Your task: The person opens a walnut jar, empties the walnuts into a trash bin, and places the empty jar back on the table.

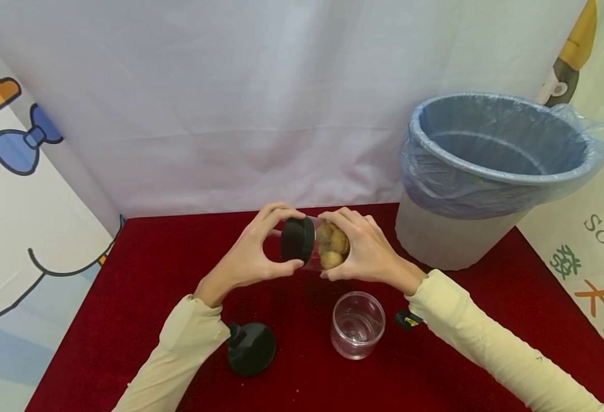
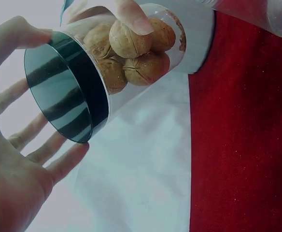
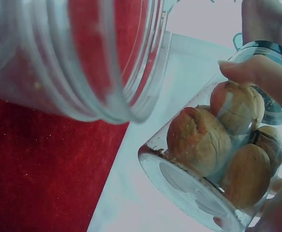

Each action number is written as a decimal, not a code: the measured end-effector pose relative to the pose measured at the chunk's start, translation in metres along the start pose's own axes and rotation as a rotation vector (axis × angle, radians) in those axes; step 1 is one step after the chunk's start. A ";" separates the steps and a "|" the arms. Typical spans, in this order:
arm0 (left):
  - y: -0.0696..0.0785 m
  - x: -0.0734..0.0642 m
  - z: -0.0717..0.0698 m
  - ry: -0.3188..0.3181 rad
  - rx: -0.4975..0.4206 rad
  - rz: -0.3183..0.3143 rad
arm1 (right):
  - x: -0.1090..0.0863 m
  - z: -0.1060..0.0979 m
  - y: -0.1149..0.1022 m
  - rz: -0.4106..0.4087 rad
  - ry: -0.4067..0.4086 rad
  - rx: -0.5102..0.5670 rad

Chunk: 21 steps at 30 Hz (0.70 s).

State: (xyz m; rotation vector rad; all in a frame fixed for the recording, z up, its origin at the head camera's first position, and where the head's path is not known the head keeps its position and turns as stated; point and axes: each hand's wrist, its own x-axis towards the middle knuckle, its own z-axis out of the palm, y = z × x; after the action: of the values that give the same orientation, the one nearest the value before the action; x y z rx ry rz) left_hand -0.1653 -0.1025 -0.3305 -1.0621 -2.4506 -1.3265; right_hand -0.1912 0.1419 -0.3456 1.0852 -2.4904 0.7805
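A clear jar of walnuts is held on its side above the red cloth, its dark lid facing left. My left hand grips that lid, with the thumb on one side of the rim and the fingers spread round the other. The right hand holds the jar's body near the walnuts, thumb and fingers on opposite sides. Brown crumbs cling inside the jar near its base. Below the hands, a second clear jar stands without a lid. By the left sleeve lies a black round disc.
A large bin lined with a blue plastic bag stands at the back right. White fabric hangs behind the red cloth. Printed panels border both sides. A small black object shows beside the right sleeve.
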 end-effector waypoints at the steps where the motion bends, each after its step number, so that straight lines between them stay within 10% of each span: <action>1: -0.001 0.000 0.000 0.006 -0.003 -0.010 | 0.000 0.000 0.000 0.002 0.001 0.000; 17: -0.001 0.000 0.002 0.077 0.020 -0.128 | -0.002 0.000 0.000 0.004 0.007 0.001; 21: 0.000 -0.002 -0.003 0.037 -0.012 -0.077 | -0.003 -0.001 0.000 0.006 0.008 0.010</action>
State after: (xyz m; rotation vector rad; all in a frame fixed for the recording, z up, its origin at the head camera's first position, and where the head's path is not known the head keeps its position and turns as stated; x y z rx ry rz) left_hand -0.1643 -0.1054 -0.3295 -0.9458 -2.4827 -1.3724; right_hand -0.1890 0.1445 -0.3467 1.0767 -2.4864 0.7989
